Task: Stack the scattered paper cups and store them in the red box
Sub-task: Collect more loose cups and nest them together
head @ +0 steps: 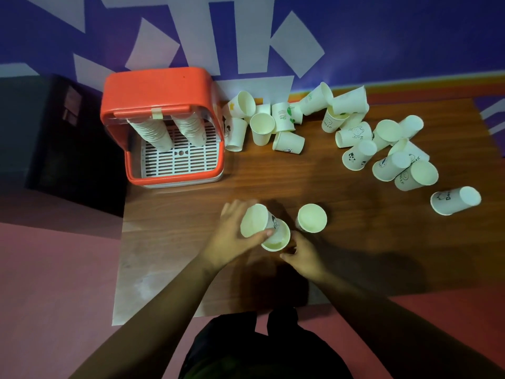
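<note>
My left hand (232, 236) grips a tilted white paper cup (254, 220), its base entering a second, upright cup (278, 237) on the table. My right hand (303, 254) holds that lower cup from the near right side. Another upright cup (311, 218) stands just to the right, untouched. The red box (161, 88) sits open at the table's back left, with two cup stacks (175, 129) leaning on its white slatted tray. Several loose cups lie near the box (262, 127) and in a heap at the right (388, 151).
The wooden table (191, 214) ends at a left edge beside the box and a near edge by my legs. A lone cup (455, 201) lies on its side at the far right. A purple and white wall rises behind the table.
</note>
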Demonstrator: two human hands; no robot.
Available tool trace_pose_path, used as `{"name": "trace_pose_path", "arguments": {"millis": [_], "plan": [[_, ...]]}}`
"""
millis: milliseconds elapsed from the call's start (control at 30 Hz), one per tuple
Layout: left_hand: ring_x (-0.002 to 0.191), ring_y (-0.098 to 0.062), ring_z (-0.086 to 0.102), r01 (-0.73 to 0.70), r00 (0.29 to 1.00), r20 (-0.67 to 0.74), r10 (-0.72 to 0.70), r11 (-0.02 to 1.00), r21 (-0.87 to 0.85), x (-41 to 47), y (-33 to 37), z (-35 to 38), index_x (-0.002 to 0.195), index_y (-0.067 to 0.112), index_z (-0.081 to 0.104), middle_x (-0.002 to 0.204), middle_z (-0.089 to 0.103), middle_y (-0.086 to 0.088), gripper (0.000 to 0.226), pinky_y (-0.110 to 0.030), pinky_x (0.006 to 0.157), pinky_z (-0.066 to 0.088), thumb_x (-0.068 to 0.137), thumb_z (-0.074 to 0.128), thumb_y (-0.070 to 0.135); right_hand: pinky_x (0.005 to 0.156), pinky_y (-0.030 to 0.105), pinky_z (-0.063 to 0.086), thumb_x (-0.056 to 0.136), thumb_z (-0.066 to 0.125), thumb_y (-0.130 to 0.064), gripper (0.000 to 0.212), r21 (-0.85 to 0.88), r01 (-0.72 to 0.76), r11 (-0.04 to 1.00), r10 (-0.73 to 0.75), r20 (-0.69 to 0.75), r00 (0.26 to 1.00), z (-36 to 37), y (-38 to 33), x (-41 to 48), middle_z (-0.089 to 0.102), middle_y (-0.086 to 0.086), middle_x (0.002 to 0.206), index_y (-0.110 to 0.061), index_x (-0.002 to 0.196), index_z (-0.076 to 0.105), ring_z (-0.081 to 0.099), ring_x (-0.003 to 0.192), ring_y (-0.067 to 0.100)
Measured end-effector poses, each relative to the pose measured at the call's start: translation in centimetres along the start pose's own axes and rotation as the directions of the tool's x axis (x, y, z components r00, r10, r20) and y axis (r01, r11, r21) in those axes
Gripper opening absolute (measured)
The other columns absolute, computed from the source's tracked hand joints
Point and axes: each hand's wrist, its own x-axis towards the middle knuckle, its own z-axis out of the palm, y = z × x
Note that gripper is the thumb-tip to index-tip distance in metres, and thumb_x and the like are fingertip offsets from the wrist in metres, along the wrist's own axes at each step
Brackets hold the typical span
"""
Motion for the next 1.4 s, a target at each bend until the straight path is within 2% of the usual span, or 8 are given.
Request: {"name": "trace_pose_path", "arguments": {"millis": [133,233,300,500,733,1000,1267,1400], "plan": [[0.107,-0.012,0.038,-0.113,0.990,0.099,0.098,0.980,0.166,0.4,0.1,1.5,0.138,0.022,0.055,0.118,0.051,0.009,0.076,-0.031,0.097,0.038,0.076,0.066,0.065,0.087,0.030,0.048,0.079,0.069,0.005,0.020,-0.096,-0.160,0.982,0.151,-0.098,0.984,-1.9,1.8,-0.1,0.070,0.012,0.098,0.000,0.099,0.069,0.065,0.094,0.024],[0.107,-0.012,0.038,-0.150,0.985,0.129,0.118,0.950,0.275,1.1,-0.9,2.7,0.142,0.022,0.054,0.122,0.053,0.004,0.080,-0.037,0.097,0.040,0.076,0.062,0.067,0.071,0.033,0.052,0.087,0.059,0.003,0.011,0.174,-0.383,0.907,0.412,-0.193,0.890,-4.6,2.4,0.5,0.069,0.020,0.093,-0.004,0.083,0.067,0.066,0.078,0.028],[0.112,-0.017,0.040,-0.148,0.982,0.159,0.103,0.941,0.303,1.6,-1.6,3.5,0.145,0.025,0.051,0.131,0.051,0.001,0.078,-0.042,0.099,0.042,0.078,0.068,0.062,0.078,0.041,0.055,0.093,0.057,-0.014,0.014,0.265,-0.388,0.883,0.461,-0.330,0.824,-6.4,1.9,1.1,0.069,0.020,0.100,-0.003,0.095,0.066,0.067,0.085,0.033],[0.126,-0.014,0.037,-0.091,0.979,0.192,0.062,0.985,0.148,2.5,-1.7,4.4,0.148,0.022,0.047,0.142,0.046,0.002,0.077,-0.027,0.107,0.030,0.081,0.082,0.038,0.109,0.047,0.040,0.073,0.064,-0.070,0.090,-0.100,-0.177,0.979,0.143,-0.278,0.950,-8.1,-3.4,1.9,0.037,-0.001,0.154,-0.033,0.148,0.030,0.041,0.137,0.023],[0.143,-0.006,0.027,-0.054,0.951,0.308,0.023,0.994,0.091,0.4,-3.4,3.2,0.155,0.041,0.031,0.152,0.028,0.015,0.074,-0.022,0.116,0.027,0.092,0.070,0.040,0.113,0.037,0.033,0.079,0.075,-0.031,0.080,-0.506,0.054,0.861,-0.118,-0.095,0.988,-6.1,-2.9,2.4,0.035,0.004,0.154,-0.017,0.149,0.039,0.036,0.139,0.029],[0.139,-0.010,0.038,0.225,0.962,0.187,-0.200,0.967,-0.121,0.6,-3.2,3.6,0.149,0.030,0.037,0.147,0.039,0.016,0.089,-0.035,0.115,0.038,0.076,0.086,0.041,0.089,0.026,0.043,0.077,0.081,-0.035,0.065,-0.087,0.010,0.996,-0.045,-0.408,0.912,-9.1,-7.4,1.2,0.048,0.002,0.133,-0.021,0.132,0.049,0.050,0.121,0.019],[0.139,-0.016,0.042,0.199,0.965,0.213,-0.150,0.952,-0.232,4.8,-1.4,3.5,0.149,0.031,0.037,0.152,0.042,0.006,0.099,-0.049,0.114,0.042,0.066,0.089,0.048,0.099,0.039,0.050,0.073,0.081,-0.046,0.073,-0.062,0.171,0.983,-0.179,-0.159,0.971,-10.4,-11.9,-0.2,0.046,-0.013,0.131,-0.035,0.138,0.048,0.049,0.121,0.011],[0.145,-0.011,0.036,0.319,0.930,0.302,-0.208,0.864,-0.390,4.6,-1.7,2.0,0.150,0.039,0.039,0.156,0.039,0.011,0.072,-0.021,0.111,0.041,0.088,0.075,0.040,0.100,0.031,0.044,0.070,0.085,-0.042,0.080,-0.150,0.201,0.968,-0.219,-0.120,0.968,-8.9,-11.2,-0.1,0.046,-0.011,0.136,-0.028,0.140,0.048,0.046,0.123,0.008]]}}
